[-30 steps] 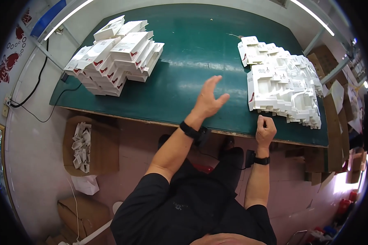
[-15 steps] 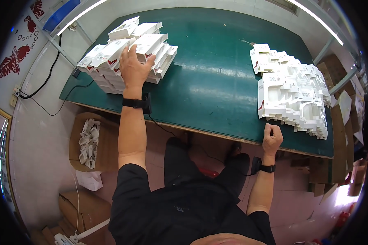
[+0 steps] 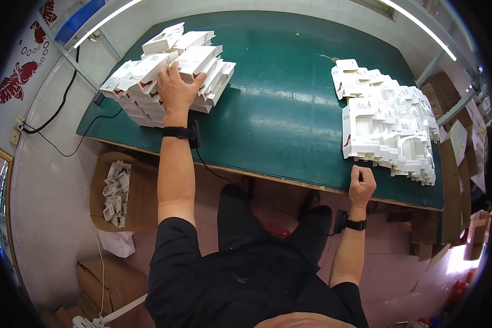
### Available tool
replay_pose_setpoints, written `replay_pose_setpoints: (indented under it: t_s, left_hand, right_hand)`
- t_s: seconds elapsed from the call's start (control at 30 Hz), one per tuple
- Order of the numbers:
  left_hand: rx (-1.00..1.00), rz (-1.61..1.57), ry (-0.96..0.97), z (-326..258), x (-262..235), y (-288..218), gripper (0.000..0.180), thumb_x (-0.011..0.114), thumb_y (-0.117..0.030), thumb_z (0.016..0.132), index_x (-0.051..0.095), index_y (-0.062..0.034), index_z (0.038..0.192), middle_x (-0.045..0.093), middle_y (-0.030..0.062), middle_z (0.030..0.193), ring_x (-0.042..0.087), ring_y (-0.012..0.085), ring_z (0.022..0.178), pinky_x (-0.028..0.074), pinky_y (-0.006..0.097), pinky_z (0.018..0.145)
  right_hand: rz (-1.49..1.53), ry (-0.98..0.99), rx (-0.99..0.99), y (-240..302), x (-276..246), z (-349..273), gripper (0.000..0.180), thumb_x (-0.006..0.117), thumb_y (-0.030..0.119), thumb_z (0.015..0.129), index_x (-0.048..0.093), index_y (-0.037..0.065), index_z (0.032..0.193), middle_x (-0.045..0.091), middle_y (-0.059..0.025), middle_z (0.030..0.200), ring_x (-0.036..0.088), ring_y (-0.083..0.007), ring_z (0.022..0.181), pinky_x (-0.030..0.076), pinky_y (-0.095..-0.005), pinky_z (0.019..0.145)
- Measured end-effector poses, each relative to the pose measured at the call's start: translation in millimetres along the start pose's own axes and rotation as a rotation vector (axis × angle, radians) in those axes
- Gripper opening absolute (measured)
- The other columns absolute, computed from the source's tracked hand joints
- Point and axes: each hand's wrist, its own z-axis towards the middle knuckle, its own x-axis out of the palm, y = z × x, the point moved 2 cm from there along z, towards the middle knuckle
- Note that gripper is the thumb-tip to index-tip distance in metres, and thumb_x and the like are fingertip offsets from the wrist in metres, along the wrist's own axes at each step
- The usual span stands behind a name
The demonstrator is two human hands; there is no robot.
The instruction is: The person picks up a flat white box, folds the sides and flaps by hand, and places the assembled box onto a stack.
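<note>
My left hand (image 3: 177,92) reaches over the near side of a stack of white cardboard boxes (image 3: 198,57) at the left of the table. Its thumb stands apart from the fingers, and the fingertips touch the boxes near the front of the upper layer. No box is lifted. My right hand (image 3: 362,185) is curled into a fist at the table's near edge, with nothing visible in it. Just beyond that fist lie rows of white, partly folded cartons (image 3: 388,117), overlapping one another at the right of the table.
The table (image 3: 279,98) has a green top. Below its left end stands an open cardboard box (image 3: 98,202) with small white cartons (image 3: 118,191) inside. A black cable (image 3: 66,104) runs down the left wall. Brown cardboard (image 3: 449,191) leans by the right end.
The whole view has shifted slightly left. My left hand stays on the box stack, its fingers a little more bent; my right fist stays at the table's edge.
</note>
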Motion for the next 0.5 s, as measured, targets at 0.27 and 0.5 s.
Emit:
replay_pose_setpoints:
  t_s: [0.27,0.5]
  left_hand:
    - [0.066,-0.071,-0.130,-3,0,0,0.078,0.081,-0.058,0.080,0.062,-0.0026,0.131,0.055,0.0202,0.131,0.051,0.0371,0.127,0.044,0.050,0.108]
    - [0.207,-0.181,-0.329,-24,-26,-24,0.068,0.086,-0.047,0.080,0.064,-0.0037,0.127,0.056,0.0200,0.132,0.052,0.0368,0.126,0.047,0.049,0.104]
  right_hand:
    - [0.004,0.001,0.007,0,-2,-1,0.019,0.076,0.010,0.092,0.063,0.002,0.080,0.059,-0.0069,0.073,0.055,-0.0197,0.063,0.045,-0.0326,0.059]
    - [0.022,0.000,0.071,0,-4,-1,0.029,0.082,0.012,0.087,0.057,0.004,0.075,0.055,-0.0068,0.070,0.051,-0.0200,0.058,0.042,-0.0334,0.056]
